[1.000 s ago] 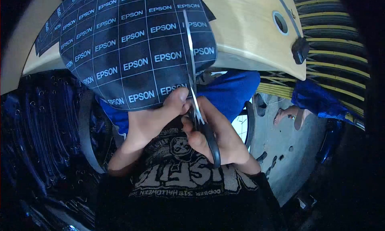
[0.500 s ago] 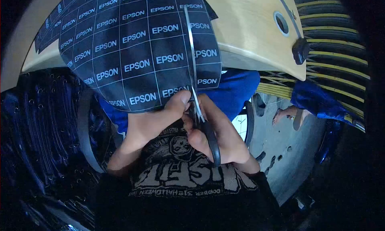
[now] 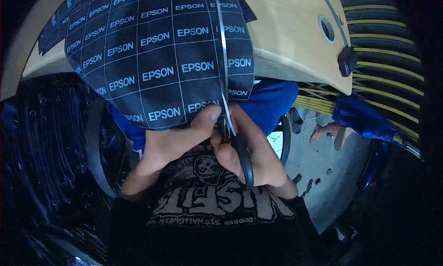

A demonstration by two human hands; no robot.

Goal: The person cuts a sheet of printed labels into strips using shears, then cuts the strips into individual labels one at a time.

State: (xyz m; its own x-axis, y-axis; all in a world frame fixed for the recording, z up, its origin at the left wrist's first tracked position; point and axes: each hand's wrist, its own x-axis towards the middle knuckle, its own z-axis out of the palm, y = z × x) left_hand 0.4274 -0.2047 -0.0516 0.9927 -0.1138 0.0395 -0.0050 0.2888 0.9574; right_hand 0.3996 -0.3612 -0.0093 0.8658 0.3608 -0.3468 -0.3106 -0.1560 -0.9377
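Note:
A large dark sheet (image 3: 157, 56) printed with rows of EPSON labels and thin white grid lines spreads before me, draping over the table edge. My left hand (image 3: 177, 139) pinches its near edge, thumb on top. In my right hand (image 3: 254, 155) are scissors (image 3: 223, 58) with black handles, my fingers wrapped around the grips. One long silver blade lies on top of the sheet, pointing away from me along a grid line near the right side. The other blade is mostly hidden beneath the sheet. Both hands are close together at the near edge.
A pale wooden table (image 3: 288, 39) with a round grommet hole (image 3: 326, 28) lies beyond the sheet. A black clamp-like piece (image 3: 347, 61) sits at its right edge. Yellow-striped dark racking (image 3: 385, 39) stands at right. Another person's foot (image 3: 325, 131) shows on the floor. Dark hanging material (image 3: 46, 136) fills the left.
The view has shifted slightly. The scissors and both hands keep nearly the same place on the sheet, and the blades look about as closed as before.

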